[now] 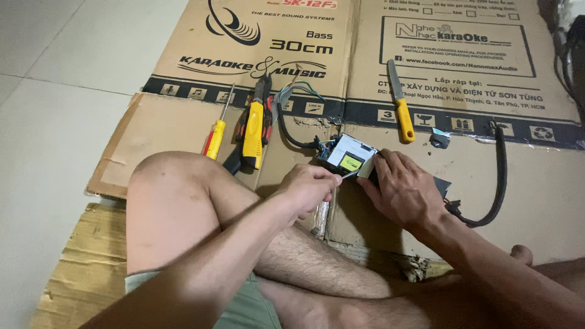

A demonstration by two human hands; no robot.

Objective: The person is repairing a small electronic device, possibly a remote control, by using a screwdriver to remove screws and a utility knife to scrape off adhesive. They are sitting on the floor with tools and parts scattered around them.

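We see small grey box point(352, 157) with yellow label on cardboard sheet point(152, 122), directly between hands. Right hand point(402, 189) closed around its right end; left hand point(308, 189) pinched at near-left corner, held item not discernible. Long axis runs left-right. Black cable point(289, 131) exits left.
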